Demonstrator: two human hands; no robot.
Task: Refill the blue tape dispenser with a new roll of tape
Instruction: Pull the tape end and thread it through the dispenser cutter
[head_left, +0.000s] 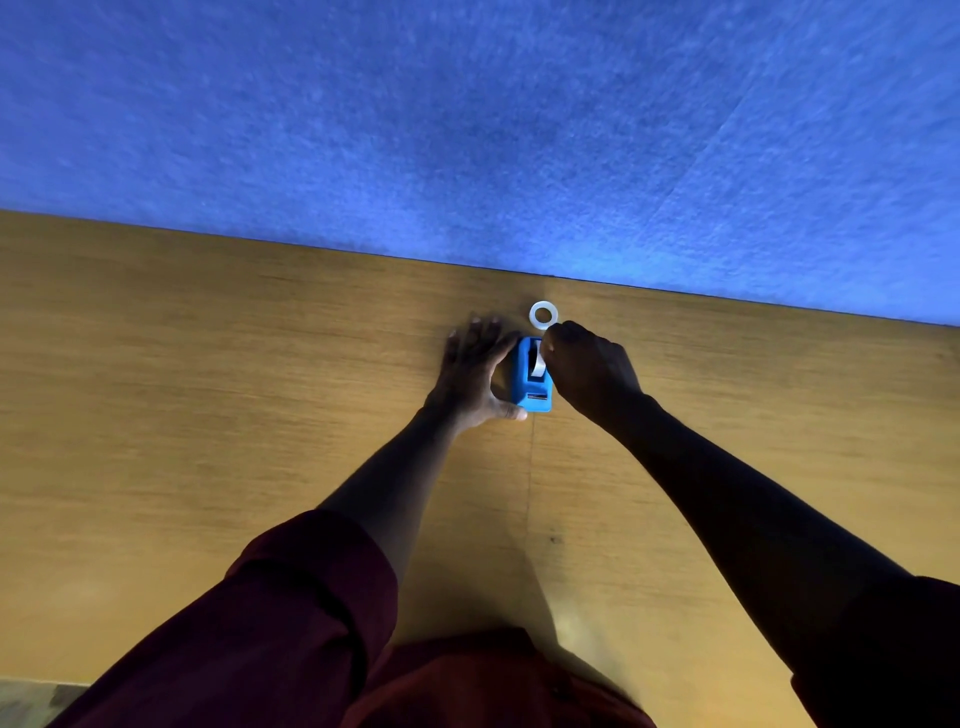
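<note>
The blue tape dispenser stands on the wooden table, its cutter end toward me. A roll of tape sits in its slot, seen edge-on. My left hand lies against the dispenser's left side, thumb at its near corner and fingers spread on the table. My right hand is closed at the dispenser's far right top, fingertips pinched on the roll. A white ring-shaped tape roll lies flat on the table just beyond the dispenser, close to my right knuckles.
A blue felt wall rises right behind the table's far edge, close to the white ring. A seam runs down the tabletop toward me. My dark red sleeves and lap fill the bottom of the view.
</note>
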